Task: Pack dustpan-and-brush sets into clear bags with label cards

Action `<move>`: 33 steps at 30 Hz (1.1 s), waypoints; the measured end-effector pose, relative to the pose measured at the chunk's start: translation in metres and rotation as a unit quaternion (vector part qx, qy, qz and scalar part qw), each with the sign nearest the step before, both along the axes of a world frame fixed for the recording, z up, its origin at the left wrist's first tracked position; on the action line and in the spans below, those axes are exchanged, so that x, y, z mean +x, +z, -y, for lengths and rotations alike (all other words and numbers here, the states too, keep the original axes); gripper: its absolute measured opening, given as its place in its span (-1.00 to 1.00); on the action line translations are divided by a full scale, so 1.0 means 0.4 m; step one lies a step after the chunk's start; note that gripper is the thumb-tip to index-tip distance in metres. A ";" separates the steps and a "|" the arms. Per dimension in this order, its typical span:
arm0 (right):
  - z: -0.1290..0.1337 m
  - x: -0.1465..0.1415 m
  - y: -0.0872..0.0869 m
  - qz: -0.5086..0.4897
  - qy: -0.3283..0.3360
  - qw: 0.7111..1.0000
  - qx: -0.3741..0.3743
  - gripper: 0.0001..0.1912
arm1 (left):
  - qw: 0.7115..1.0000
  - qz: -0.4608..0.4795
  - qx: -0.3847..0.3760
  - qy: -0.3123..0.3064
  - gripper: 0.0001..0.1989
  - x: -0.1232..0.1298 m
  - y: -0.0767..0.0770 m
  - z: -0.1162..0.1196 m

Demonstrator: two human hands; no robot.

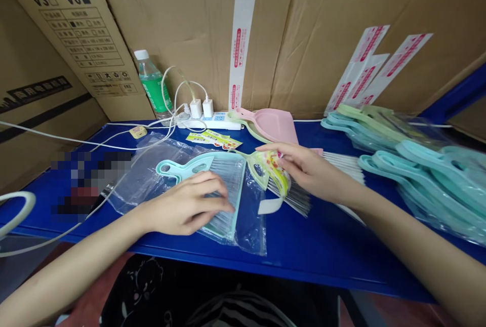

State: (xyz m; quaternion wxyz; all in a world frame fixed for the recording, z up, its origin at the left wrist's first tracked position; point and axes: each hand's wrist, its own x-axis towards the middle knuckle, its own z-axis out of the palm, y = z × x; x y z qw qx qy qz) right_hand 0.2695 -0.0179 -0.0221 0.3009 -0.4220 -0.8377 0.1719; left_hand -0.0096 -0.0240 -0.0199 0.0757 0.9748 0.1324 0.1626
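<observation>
My left hand (pixel 188 205) presses down on a light blue dustpan (pixel 224 175) that lies inside a clear plastic bag (pixel 152 175) on the blue table (pixel 311 246). A small brush with grey bristles (pixel 292 196) sticks out of the bag's right end. My right hand (pixel 307 167) pinches a yellow printed label (pixel 274 165) against the brush's pale green handle. Both hands sit side by side near the table's middle.
A pink dustpan (pixel 275 124) lies behind my right hand. Bagged green and blue dustpan sets (pixel 417 160) are stacked at the right. A power strip (pixel 208 119) with chargers, a green-labelled bottle (pixel 152 84), spare labels (pixel 212 138) and cardboard boxes (pixel 322 28) line the back.
</observation>
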 end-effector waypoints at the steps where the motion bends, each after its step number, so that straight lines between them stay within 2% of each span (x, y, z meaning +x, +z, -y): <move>1: 0.003 -0.007 -0.001 -0.001 0.003 1.000 -0.006 -0.62 | 0.999 0.019 0.032 0.015 -0.72 0.000 -0.003 -0.001; 5: 0.025 -0.043 -0.002 -0.056 0.062 0.991 -0.102 -0.53 | 0.979 0.088 0.172 0.066 -0.70 0.002 -0.014 -0.005; 9: 0.043 -0.089 -0.015 -0.155 0.138 0.959 -0.194 -0.53 | 0.963 0.100 0.248 0.027 -0.78 0.013 -0.011 -0.002; 13: 0.047 -0.113 -0.029 -0.158 0.179 0.943 -0.230 -0.54 | 0.946 0.114 0.302 -0.017 -0.85 0.026 0.000 0.012; 15: 0.053 -0.111 -0.024 -0.125 0.157 0.964 -0.172 -0.57 | 0.939 0.107 0.326 -0.021 -0.82 0.029 0.001 0.017; 17: 0.063 -0.105 -0.011 -0.072 0.102 0.991 -0.053 -0.63 | 0.930 0.100 0.354 0.002 -0.80 0.030 0.000 0.019; 19: 0.076 -0.102 0.000 -0.010 0.083 0.994 0.066 -0.66 | 0.919 0.097 0.380 0.031 -0.83 0.029 -0.004 0.019; 22: 0.087 -0.105 0.002 0.105 0.093 0.962 0.233 -0.74 | 0.914 0.104 0.390 0.048 -0.90 0.028 -0.009 0.017; 23: 0.087 -0.107 0.000 0.137 0.086 0.942 0.293 -0.78 | 0.915 0.108 0.387 0.049 -0.91 0.027 -0.010 0.017; 25: 0.081 -0.103 -0.004 0.180 0.063 0.900 0.392 -0.70 | 0.918 0.120 0.374 0.048 -0.92 0.025 -0.011 0.018; 26: 0.075 -0.095 -0.005 0.189 0.048 0.886 0.421 -0.65 | 0.922 0.129 0.362 0.047 -0.91 0.023 -0.011 0.018; 28: 0.060 -0.068 -0.006 0.194 0.006 0.875 0.444 -0.60 | 0.937 0.134 0.319 0.036 -0.90 0.020 -0.012 0.020; 31: 0.041 -0.017 -0.008 0.157 -0.064 0.881 0.441 -0.61 | 0.970 0.073 0.232 0.007 -0.81 0.016 -0.009 0.023; 33: 0.036 0.005 -0.011 0.153 -0.066 0.897 0.410 -0.58 | 0.982 0.019 0.187 -0.005 -0.72 0.015 -0.007 0.025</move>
